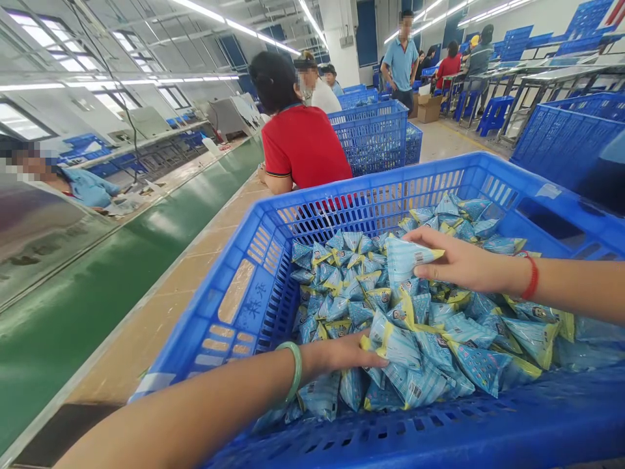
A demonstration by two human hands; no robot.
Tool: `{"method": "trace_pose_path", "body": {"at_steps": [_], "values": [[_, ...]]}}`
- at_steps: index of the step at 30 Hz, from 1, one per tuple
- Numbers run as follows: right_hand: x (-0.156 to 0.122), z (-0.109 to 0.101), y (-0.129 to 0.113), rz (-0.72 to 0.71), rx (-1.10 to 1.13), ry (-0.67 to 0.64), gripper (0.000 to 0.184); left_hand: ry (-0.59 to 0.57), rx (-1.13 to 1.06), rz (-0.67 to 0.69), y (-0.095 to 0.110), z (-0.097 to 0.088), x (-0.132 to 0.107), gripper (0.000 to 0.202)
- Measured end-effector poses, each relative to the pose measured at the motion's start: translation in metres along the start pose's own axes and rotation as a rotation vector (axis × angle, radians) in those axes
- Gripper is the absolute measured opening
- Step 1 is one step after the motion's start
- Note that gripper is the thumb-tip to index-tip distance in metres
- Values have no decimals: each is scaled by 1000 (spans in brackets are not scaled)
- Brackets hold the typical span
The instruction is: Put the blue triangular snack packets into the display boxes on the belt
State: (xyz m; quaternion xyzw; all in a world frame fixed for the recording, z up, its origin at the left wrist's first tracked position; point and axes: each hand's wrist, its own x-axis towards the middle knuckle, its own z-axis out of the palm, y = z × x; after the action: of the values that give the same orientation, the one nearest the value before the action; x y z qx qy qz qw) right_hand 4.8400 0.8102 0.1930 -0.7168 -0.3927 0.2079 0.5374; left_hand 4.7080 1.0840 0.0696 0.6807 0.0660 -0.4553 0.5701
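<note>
A large blue plastic crate (312,202) holds a heap of light-blue and yellow pyramid-shaped packets (336,280). My right hand (459,260) pinches one pyramid packet (404,257) above the pile, a barcode showing on its side. A red cord circles that wrist. Lower down, my left hand (349,352), with a green bangle on the wrist, has its thumb and fingers around another packet (398,345) at the near side of the heap. Part of the left fingers is hidden behind the packets.
To the left runs a green conveyor belt (146,260) with a wooden ledge (195,273) along it. A person in a red shirt (307,143) sits just beyond the crate. Further blue crates (374,133) stand behind, and a person in blue (400,65) stands in the aisle.
</note>
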Motion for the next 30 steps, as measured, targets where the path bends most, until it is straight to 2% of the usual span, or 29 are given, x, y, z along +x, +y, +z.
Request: {"method": "trace_pose_path", "body": {"at_steps": [8,11,13,16,19,21,23,28,30], "values": [[1,0,1,-53,-52,-8,48,-6,-4,-18,-3,-3,1,98],[0,1,1,-101,-170,47,51,-2,8,-11,-3,-3,0,96],[-1,2,2,-198,-320,125,48,0,8,-8,-3,-2,0,95],[-3,5,1,-433,-546,236,38,10,14,-3,-2,-1,0,92],[-7,7,-1,-676,-698,302,34,6,25,-9,-1,-1,0,89],[-11,7,-2,-764,-768,324,32,5,33,-26,0,0,0,88],[-13,6,-3,-762,-803,343,28,7,35,-31,1,0,0,89],[-17,1,-3,-644,-872,380,16,18,34,-52,-1,0,0,93],[-18,-1,-3,-672,-898,375,11,16,21,-42,-2,-1,1,93]]}}
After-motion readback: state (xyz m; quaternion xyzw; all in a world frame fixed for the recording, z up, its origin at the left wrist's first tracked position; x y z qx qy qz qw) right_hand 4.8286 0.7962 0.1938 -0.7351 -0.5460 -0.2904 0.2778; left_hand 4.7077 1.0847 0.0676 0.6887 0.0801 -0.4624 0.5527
